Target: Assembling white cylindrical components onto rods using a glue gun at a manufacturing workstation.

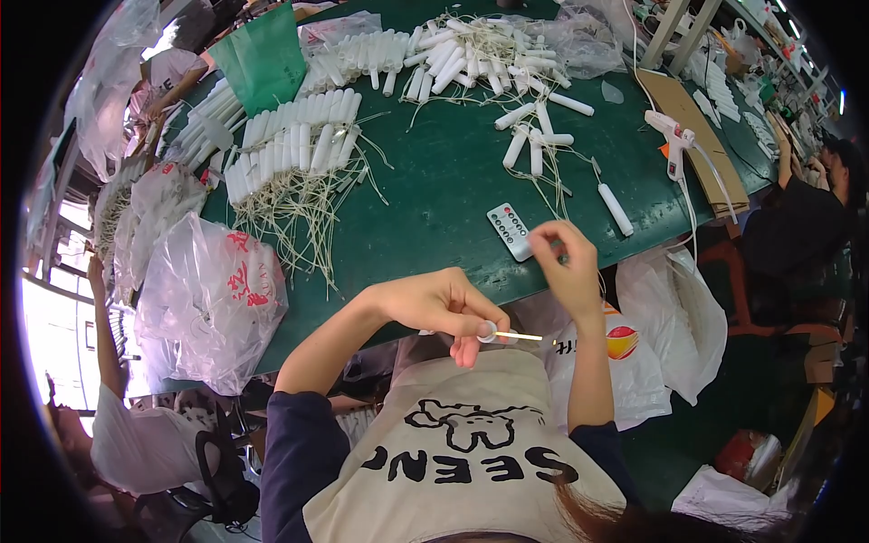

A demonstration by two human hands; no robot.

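Observation:
In front of my apron, my left hand [439, 303] is closed around a white candle-like tube [487, 331], seen nearly end-on. A thin pale-yellow wire [520, 336] sticks out from it to the right. My right hand [570, 262] is raised near the table's front edge, thumb and fingertips brought together in a pinch; whatever they may hold is too small to make out. Its fingertips overlap the edge of a small white remote control [509, 232] with dark buttons and one red one. Whether they touch it I cannot tell.
Rows of white tubes with pale wires [294, 145] and a loose pile [462, 59] cover the far side of the green table [425, 190]. One tube [615, 210] lies at the right, near a glue gun [674, 145] and cardboard [701, 145]. Plastic bags [204, 299] crowd the left edge.

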